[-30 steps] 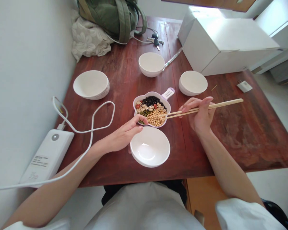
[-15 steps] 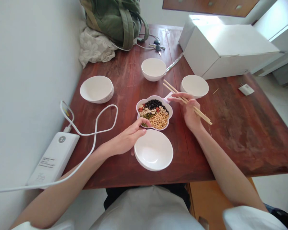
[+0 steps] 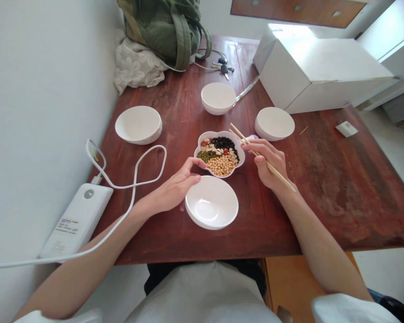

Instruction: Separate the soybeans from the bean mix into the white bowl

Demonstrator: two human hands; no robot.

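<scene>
A flower-shaped dish point(image 3: 199, 146) holds black beans, green beans, yellow soybeans and red and pale nuts. My left hand point(image 3: 178, 186) is open at its left; the index fingertip meets the dish rim and the thumb lies by the rim of the near white bowl point(image 3: 212, 204). This bowl is upright, with nothing seen inside. The left hand's lower fingers are mostly hidden. At the right of the dish, my right hand point(image 3: 271, 166) is closed around a pair of chopsticks point(image 3: 279, 176), whose tips point up and left, over the dish's handle point(image 3: 252, 137).
Three more white bowls stand beyond: left point(image 3: 138, 124), back point(image 3: 218, 98) and right point(image 3: 275, 123). A power bank point(image 3: 77, 220) with a looping white cable point(image 3: 134, 185) lies left. A green bag point(image 3: 158, 31), keys point(image 3: 224, 68) and a large white box point(image 3: 323, 67) occupy the back.
The near bowl has shifted slightly left and away from me. The flower-shaped dish has turned a little and slid away. My right hand has lowered slightly and the chopsticks' tips have come closer together.
</scene>
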